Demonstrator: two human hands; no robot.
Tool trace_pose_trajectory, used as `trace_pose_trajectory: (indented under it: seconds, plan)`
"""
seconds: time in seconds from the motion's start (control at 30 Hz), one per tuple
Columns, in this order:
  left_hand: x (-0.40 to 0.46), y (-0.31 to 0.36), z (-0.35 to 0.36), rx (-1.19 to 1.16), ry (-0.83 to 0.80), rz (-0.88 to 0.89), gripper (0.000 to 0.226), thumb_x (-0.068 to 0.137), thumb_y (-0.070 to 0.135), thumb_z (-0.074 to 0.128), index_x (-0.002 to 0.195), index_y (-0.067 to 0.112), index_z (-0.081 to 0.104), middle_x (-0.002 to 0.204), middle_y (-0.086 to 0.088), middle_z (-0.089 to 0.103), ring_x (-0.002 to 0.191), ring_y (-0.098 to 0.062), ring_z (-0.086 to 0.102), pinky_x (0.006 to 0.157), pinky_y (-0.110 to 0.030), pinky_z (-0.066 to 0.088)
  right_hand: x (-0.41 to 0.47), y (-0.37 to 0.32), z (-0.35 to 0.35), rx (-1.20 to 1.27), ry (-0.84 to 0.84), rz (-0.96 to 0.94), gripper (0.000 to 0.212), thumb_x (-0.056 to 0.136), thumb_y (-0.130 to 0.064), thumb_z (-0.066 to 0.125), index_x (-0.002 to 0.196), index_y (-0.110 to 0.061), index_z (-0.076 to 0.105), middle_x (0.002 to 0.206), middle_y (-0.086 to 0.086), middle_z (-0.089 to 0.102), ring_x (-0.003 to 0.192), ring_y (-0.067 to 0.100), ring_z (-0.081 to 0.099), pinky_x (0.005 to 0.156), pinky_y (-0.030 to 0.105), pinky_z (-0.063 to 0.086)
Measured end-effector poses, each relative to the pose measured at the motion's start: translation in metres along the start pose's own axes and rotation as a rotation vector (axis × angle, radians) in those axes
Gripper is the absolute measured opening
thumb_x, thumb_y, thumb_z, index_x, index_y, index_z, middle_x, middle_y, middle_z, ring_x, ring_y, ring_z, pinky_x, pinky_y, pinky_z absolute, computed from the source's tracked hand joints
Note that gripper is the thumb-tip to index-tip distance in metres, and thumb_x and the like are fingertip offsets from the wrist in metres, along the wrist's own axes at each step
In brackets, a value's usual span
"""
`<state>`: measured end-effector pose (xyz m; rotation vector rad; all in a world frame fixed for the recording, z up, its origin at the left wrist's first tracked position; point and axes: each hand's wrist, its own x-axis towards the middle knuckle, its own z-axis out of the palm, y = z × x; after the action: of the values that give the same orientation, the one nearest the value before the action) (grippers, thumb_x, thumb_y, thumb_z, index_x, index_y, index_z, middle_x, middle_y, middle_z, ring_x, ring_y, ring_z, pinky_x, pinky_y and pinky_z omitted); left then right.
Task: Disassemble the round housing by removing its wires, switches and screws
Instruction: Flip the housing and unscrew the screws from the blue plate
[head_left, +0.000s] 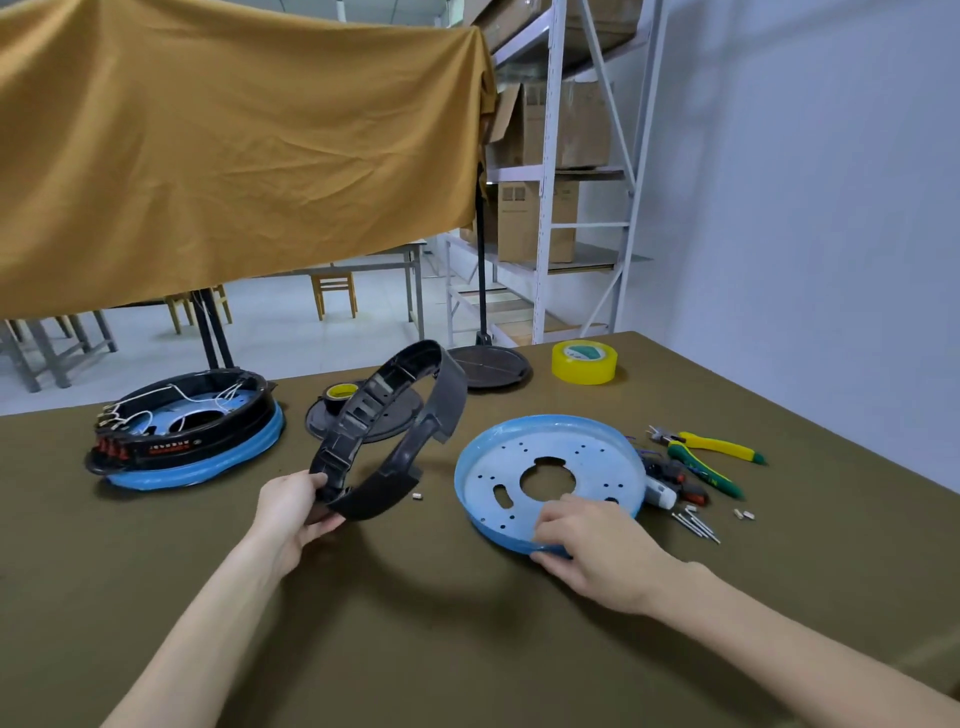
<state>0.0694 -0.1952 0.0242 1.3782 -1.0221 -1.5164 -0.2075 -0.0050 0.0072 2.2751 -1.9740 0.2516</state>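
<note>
My left hand (294, 512) grips the near edge of a black plastic housing ring (395, 431), holding it tilted up off the table. My right hand (592, 545) holds the near rim of a blue round metal plate (540, 457) with holes, thumb under the rim and fingers on top. A second, assembled round housing (187, 431), black on a blue base with white wires and red switches, sits at the left. Loose screws (696, 524) and removed red switches with wires (675, 475) lie to the right of the plate.
Yellow-green pliers (714, 444) and a green screwdriver (704, 470) lie at the right. A yellow tape roll (584, 362), a black tape roll (341, 395) and two dark round stand bases (491, 366) stand farther back. One small piece (416, 496) lies near the ring.
</note>
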Motion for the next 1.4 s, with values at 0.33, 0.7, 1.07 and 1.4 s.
trace_pose_trajectory:
  seconds: [0.33,0.7,1.07,1.4]
  plan:
    - [0.003,-0.006,-0.002,-0.145,-0.013,-0.038,0.018,0.106,0.006,0.049,0.122,0.009,0.056,0.108,-0.014,0.064,0.099,-0.028,0.066,0.069,-0.037,0.056,0.108,-0.040,0.010,0.096,0.193,0.021,0.033,0.100,-0.040,0.056,0.121,-0.019,0.071,0.111,0.004,0.055,0.106,0.023,0.048,0.095,0.035,0.039]
    - [0.021,-0.015,0.003,-0.148,0.083,0.008,0.029,0.106,0.007,0.050,0.133,0.008,0.057,0.116,-0.016,0.065,0.092,-0.026,0.067,0.069,-0.037,0.058,0.158,-0.051,0.042,0.042,0.201,0.039,0.018,0.100,-0.031,0.060,0.096,-0.020,0.074,0.105,0.002,0.062,0.106,0.026,0.049,0.089,0.037,0.033]
    - [0.020,-0.035,0.034,0.027,0.121,0.164,0.039,0.106,0.014,0.052,0.145,0.011,0.052,0.121,-0.013,0.065,0.092,-0.028,0.068,0.074,-0.039,0.058,-0.002,0.041,0.001,0.301,0.591,0.347,0.007,0.097,-0.015,0.068,0.096,-0.016,0.075,0.085,-0.010,0.064,0.083,0.005,0.050,0.077,0.023,0.038]
    - [0.013,-0.047,0.080,0.107,0.108,0.226,0.030,0.103,0.018,0.054,0.133,0.017,0.060,0.096,-0.005,0.064,0.073,-0.020,0.064,0.082,-0.043,0.059,-0.101,0.121,0.009,0.114,0.493,0.872,0.002,0.090,-0.017,0.074,0.091,-0.018,0.075,0.082,-0.002,0.070,0.086,0.025,0.057,0.072,0.037,0.048]
